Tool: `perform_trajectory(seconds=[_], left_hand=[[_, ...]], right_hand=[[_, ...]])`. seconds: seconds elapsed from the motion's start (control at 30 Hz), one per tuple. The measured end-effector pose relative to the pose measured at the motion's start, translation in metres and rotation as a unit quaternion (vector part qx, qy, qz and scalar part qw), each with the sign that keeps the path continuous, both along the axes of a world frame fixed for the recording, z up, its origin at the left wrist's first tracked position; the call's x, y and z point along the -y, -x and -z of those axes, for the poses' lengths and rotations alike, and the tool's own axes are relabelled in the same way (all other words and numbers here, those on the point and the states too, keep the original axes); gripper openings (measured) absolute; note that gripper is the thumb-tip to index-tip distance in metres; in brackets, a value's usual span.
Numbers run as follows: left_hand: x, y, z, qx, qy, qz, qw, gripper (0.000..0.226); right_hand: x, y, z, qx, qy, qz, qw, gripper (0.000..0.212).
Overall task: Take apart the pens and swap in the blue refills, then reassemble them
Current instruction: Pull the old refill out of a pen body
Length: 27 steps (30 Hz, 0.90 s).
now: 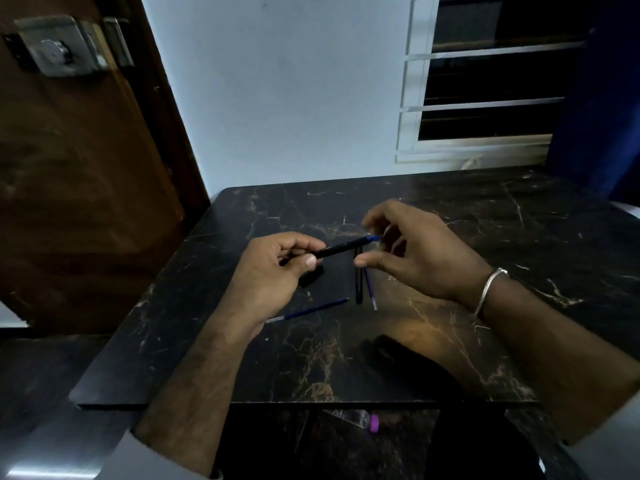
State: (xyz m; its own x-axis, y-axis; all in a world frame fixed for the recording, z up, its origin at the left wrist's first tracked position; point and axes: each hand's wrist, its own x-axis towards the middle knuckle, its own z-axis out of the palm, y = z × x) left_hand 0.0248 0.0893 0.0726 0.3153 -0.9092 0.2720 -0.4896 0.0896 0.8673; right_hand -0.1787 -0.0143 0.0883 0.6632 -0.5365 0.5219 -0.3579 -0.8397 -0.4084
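My left hand grips a black pen barrel that points up and to the right, above the dark marble table. A blue piece sticks out of the barrel's right end, at the fingertips of my right hand, whose fingers curl around that end; the grip is blurred. On the table below lie a second black pen, a blue refill just right of it, and another blue refill slanting beside my left wrist.
A wooden door with a metal lock stands at the left. A barred window is in the wall behind the table. A plastic bottle with a purple cap lies under the table's near edge.
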Motion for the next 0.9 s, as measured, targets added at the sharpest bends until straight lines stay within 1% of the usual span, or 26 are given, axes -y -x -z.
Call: perform_trajectory(seconds=[0.07,0.17,0.2,0.23,0.3,0.33,0.4,0.43,0.47,0.53,0.57,0.6,0.63,0.67,0.7,0.73,0.77,0.8,0.83,0.87,0.9], left_hand=[[0.0,0.0,-0.001,0.011,0.0,0.0,1.0,0.03],[0.001,0.003,0.001,0.019,0.001,0.003,1.0,0.032],[0.002,0.004,0.002,0.021,0.002,0.004,1.0,0.032],[0.002,0.004,0.003,0.025,0.002,0.006,1.0,0.032],[0.003,0.002,0.003,0.049,-0.009,0.013,0.999,0.03],[0.003,0.0,0.003,0.071,-0.023,0.022,0.997,0.028],[0.004,-0.001,0.004,0.137,-0.035,0.036,0.989,0.025],[0.004,-0.001,0.004,0.177,-0.015,0.031,0.984,0.024],[0.003,-0.001,0.004,0.217,0.025,0.017,0.976,0.024],[0.003,-0.005,0.007,0.299,0.103,-0.011,0.949,0.025],[0.002,-0.007,0.009,0.333,0.116,-0.026,0.935,0.026],[0.002,-0.01,0.012,0.354,0.11,-0.046,0.928,0.027],[0.001,-0.012,0.015,0.359,0.098,-0.067,0.926,0.027],[0.001,-0.015,0.018,0.35,0.088,-0.087,0.929,0.026],[0.0,-0.018,0.021,0.332,0.077,-0.106,0.934,0.026],[-0.001,-0.022,0.022,0.311,0.059,-0.124,0.941,0.026],[-0.002,-0.027,0.024,0.29,0.032,-0.141,0.946,0.026],[-0.003,-0.032,0.026,0.275,0.001,-0.155,0.949,0.026],[-0.005,-0.038,0.028,0.266,-0.03,-0.167,0.949,0.026],[-0.006,-0.042,0.029,0.259,-0.058,-0.174,0.948,0.027],[-0.008,-0.046,0.03,0.254,-0.078,-0.178,0.947,0.027]], right_hand=[[0.001,0.001,0.001,-0.022,0.024,0.0,0.999,0.026],[0.003,0.002,0.001,-0.013,-0.008,0.02,1.0,0.044],[0.003,0.001,0.001,-0.012,-0.021,0.015,1.0,0.041],[0.002,0.001,0.001,-0.016,-0.025,0.0,1.0,0.033],[0.002,-0.001,0.003,-0.027,0.01,-0.032,0.999,0.02],[0.002,-0.002,0.003,-0.031,0.035,-0.033,0.998,0.019],[0.001,-0.004,0.003,-0.035,0.067,-0.025,0.997,0.027],[0.001,-0.007,0.003,-0.03,0.072,-0.02,0.997,0.031],[0.003,-0.011,0.004,-0.023,0.067,-0.013,0.997,0.034],[0.006,-0.022,0.008,-0.025,0.007,0.006,1.0,0.041],[0.008,-0.029,0.01,-0.034,-0.057,0.012,0.998,0.045],[0.011,-0.035,0.013,-0.034,-0.146,0.008,0.989,0.049],[0.013,-0.042,0.015,-0.006,-0.267,-0.006,0.964,0.051],[0.017,-0.049,0.018,0.038,-0.377,-0.012,0.925,0.054],[0.022,-0.056,0.021,0.085,-0.438,0.0,0.895,0.056],[0.027,-0.065,0.025,0.116,-0.443,0.015,0.889,0.055],[0.032,-0.073,0.031,0.116,-0.39,0.036,0.913,0.047],[0.039,-0.08,0.038,0.063,-0.29,0.055,0.953,0.031],[0.042,-0.087,0.043,-0.021,-0.191,0.056,0.98,0.014],[0.043,-0.094,0.048,-0.11,-0.123,0.04,0.986,0.019],[0.043,-0.101,0.053,-0.187,-0.095,0.02,0.978,0.033]])
